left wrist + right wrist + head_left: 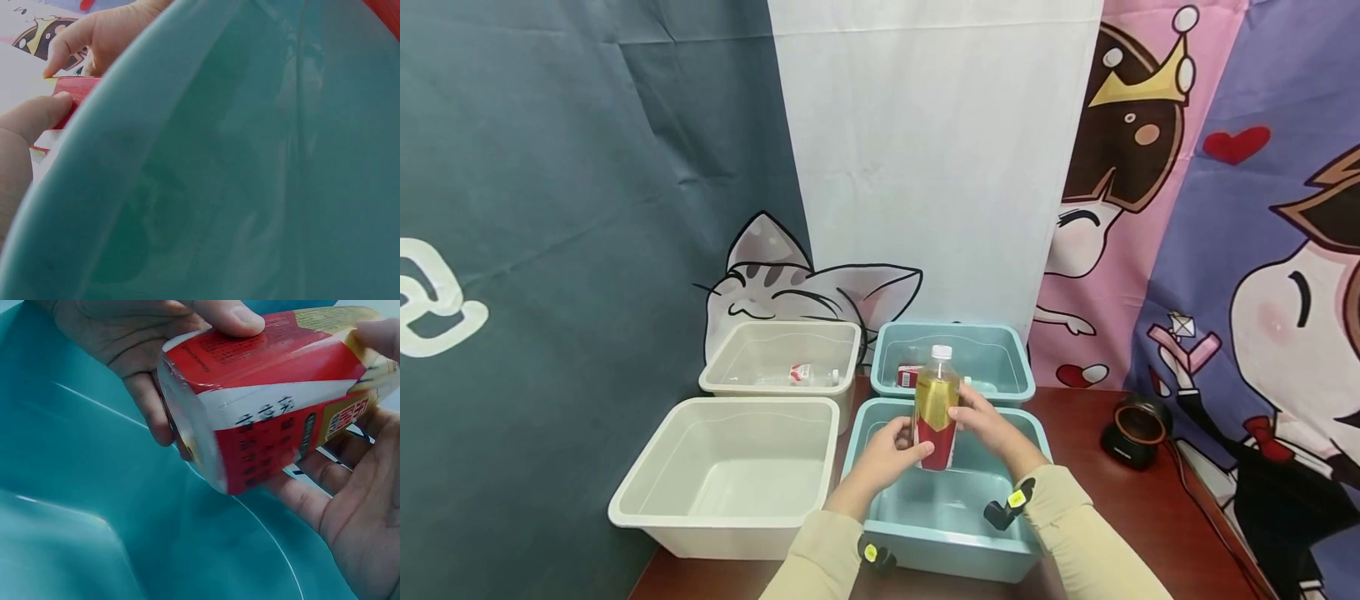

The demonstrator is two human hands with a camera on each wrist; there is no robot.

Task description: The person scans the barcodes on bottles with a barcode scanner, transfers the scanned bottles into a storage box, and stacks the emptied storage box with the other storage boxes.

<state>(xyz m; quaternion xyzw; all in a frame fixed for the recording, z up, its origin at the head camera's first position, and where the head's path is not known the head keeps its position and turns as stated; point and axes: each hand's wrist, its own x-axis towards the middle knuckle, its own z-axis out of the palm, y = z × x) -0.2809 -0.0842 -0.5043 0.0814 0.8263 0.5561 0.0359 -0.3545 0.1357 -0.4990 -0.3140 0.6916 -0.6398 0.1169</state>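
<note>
A plastic bottle with a white cap and a gold-and-red label is held upright over the front blue bin. My left hand grips its lower part, thumb across the red area of the label. From the other side my right hand grips it higher up, with the thumb on the gold area. In the right wrist view the bottle appears tilted, its base towards the left hand and the right hand's fingers beneath it. The bin's rim hides much of the bottle in the left wrist view.
A front white bin stands to the left. Behind are a back white bin, holding a clear bottle, and a back blue bin with a red-labelled item. A black corded device sits at right.
</note>
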